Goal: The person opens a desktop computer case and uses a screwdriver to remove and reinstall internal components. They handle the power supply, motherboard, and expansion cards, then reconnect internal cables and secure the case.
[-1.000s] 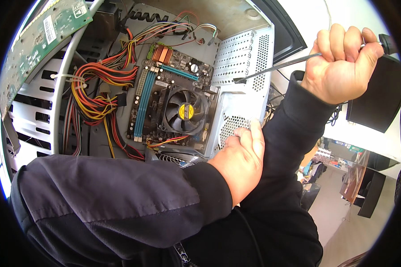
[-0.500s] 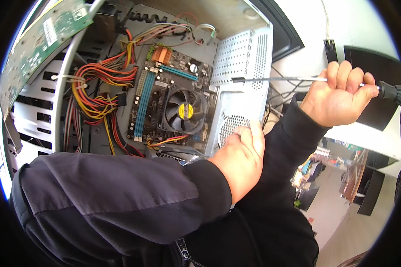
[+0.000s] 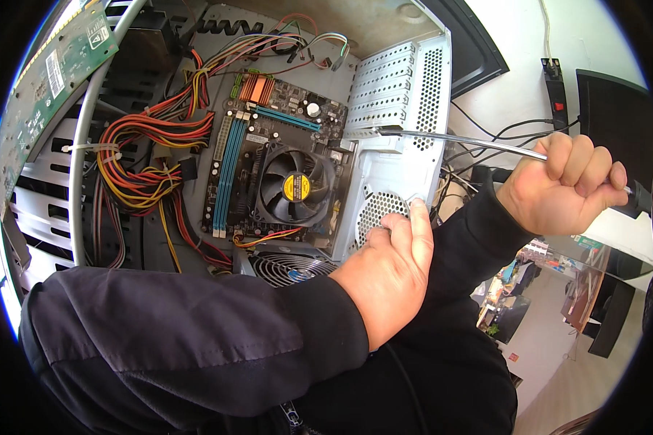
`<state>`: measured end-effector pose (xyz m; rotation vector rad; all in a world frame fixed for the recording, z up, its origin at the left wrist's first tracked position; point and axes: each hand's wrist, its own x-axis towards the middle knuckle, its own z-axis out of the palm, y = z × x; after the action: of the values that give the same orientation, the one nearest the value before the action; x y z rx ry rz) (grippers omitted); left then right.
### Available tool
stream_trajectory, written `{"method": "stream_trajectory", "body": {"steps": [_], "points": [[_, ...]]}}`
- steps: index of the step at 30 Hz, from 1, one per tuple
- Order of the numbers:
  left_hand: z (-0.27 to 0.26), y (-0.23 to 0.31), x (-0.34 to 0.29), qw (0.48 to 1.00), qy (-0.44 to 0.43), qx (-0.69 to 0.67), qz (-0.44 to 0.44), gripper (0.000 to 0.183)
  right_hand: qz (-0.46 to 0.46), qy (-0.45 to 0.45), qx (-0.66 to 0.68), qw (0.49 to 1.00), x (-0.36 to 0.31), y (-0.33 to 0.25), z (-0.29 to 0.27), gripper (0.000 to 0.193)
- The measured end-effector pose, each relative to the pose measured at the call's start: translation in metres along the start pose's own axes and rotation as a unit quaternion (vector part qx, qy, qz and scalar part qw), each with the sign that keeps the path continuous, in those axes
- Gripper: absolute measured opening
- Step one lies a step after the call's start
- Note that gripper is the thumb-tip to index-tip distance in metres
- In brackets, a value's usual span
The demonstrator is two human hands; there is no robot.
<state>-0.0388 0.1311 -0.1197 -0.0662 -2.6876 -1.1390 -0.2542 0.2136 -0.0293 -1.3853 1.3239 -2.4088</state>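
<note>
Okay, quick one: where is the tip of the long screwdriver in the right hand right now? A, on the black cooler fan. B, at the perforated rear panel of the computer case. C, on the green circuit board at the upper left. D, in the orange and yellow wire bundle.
B: the right hand holds the screwdriver, whose tip meets the perforated rear panel of the computer case, away from the fan.

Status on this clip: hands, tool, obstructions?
Left hand flat on computer case. Right hand gripping screwdriver, tip at rear panel. Nothing blocking.

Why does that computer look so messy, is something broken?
Nothing looks broken. The case is open, so loose wires show beside the fan. The right hand holds a screwdriver; the left hand touches the case.
</note>
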Motion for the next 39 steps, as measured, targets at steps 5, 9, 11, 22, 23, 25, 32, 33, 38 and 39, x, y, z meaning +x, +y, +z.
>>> {"method": "stream_trajectory", "body": {"steps": [5,9,11,22,23,25,32,33,38,39], "points": [[-0.006,0.0,0.0,1.0,0.008,0.004,-0.014,0.063,0.019,-0.041,0.085,0.995,0.006,0.007,-0.001,0.039],[-0.001,-0.001,0.003,0.998,-0.028,0.045,0.027,0.067,0.02,-0.022,0.075,0.997,0.002,0.001,0.0,0.037],[-0.004,-0.003,0.003,0.996,-0.036,0.073,0.041,0.077,0.051,-0.017,-0.011,0.998,0.026,0.013,0.017,0.045],[-0.005,0.0,0.002,0.996,-0.092,-0.018,0.011,0.068,0.117,-0.205,-0.017,0.972,0.038,0.069,0.111,0.037],[-0.006,0.001,0.002,0.991,-0.136,-0.019,-0.013,0.068,0.112,-0.197,-0.015,0.974,0.033,0.064,0.115,0.039],[-0.006,-0.001,0.001,0.995,-0.067,0.068,0.023,0.07,0.103,-0.177,-0.006,0.979,0.027,0.056,0.117,0.039],[-0.007,0.0,0.005,0.999,-0.017,0.035,0.02,0.065,0.132,-0.023,0.006,0.991,0.064,0.027,0.004,0.035],[-0.012,-0.001,0.006,0.999,-0.024,0.03,0.016,0.065,0.128,-0.024,-0.004,0.991,0.066,0.031,0.01,0.035],[-0.009,0.002,0.002,0.999,-0.033,-0.027,0.016,0.094,0.107,-0.009,-0.002,0.994,0.055,0.032,-0.003,0.036],[-0.016,0.004,0.0,1.0,-0.025,-0.003,-0.01,0.084,0.108,-0.021,0.033,0.993,0.059,0.04,0.006,0.036]]}}
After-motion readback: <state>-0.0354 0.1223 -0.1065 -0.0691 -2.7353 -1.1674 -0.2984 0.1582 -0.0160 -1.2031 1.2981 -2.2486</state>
